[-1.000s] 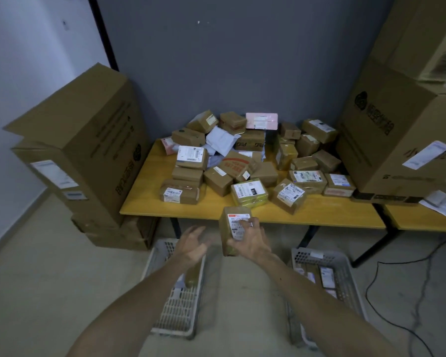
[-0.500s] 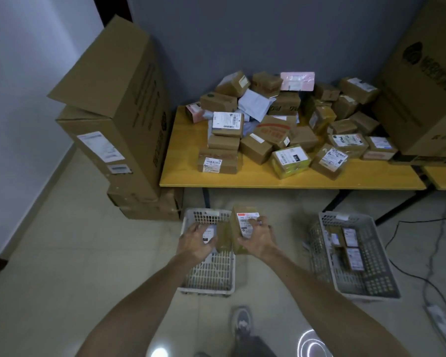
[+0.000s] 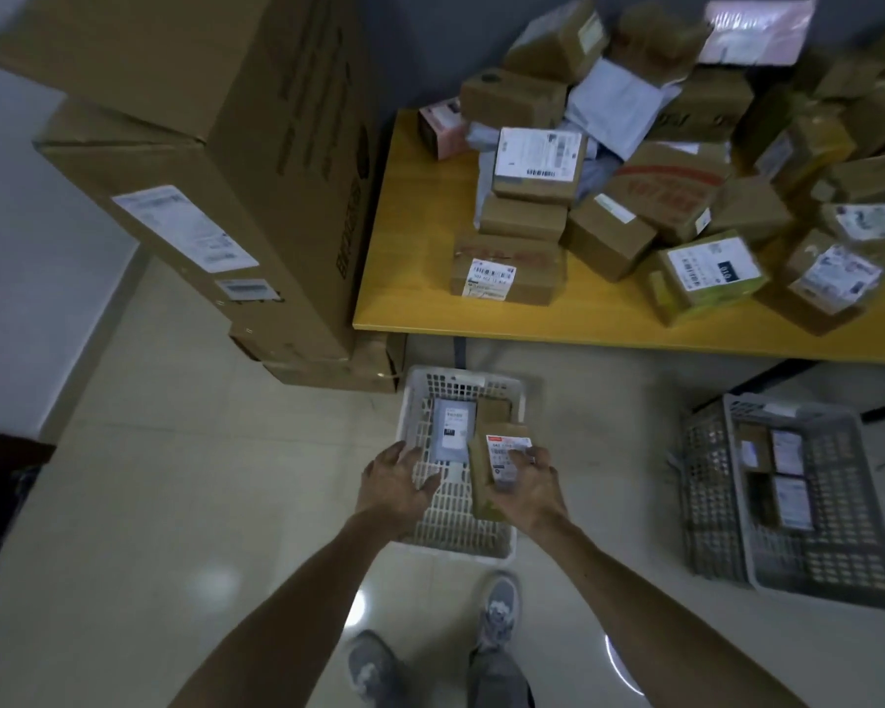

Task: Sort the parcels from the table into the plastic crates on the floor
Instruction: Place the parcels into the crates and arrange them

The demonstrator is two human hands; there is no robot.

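My right hand point(image 3: 524, 487) grips a small brown parcel point(image 3: 492, 471) with a white label, held over the white plastic crate point(image 3: 416, 421) on the floor. Beside the parcel, over the crate's left side, my left hand point(image 3: 395, 481) hovers with relaxed fingers and holds nothing. Inside that crate lie a grey labelled parcel point(image 3: 453, 429) and a brown one point(image 3: 492, 410). A second, grey crate point(image 3: 834, 564) at the right holds several labelled parcels. A heap of brown parcels point(image 3: 629, 176) covers the yellow table point(image 3: 415, 278).
Large cardboard boxes point(image 3: 215, 161) are stacked to the left of the table, close to the white crate. Black table legs point(image 3: 772, 373) stand behind the grey crate. My two grey shoes point(image 3: 499, 613) are on the tiled floor just before the white crate.
The view has tilted down toward the floor. Both hands have come lower over the white crate, the right one still gripping the parcel.
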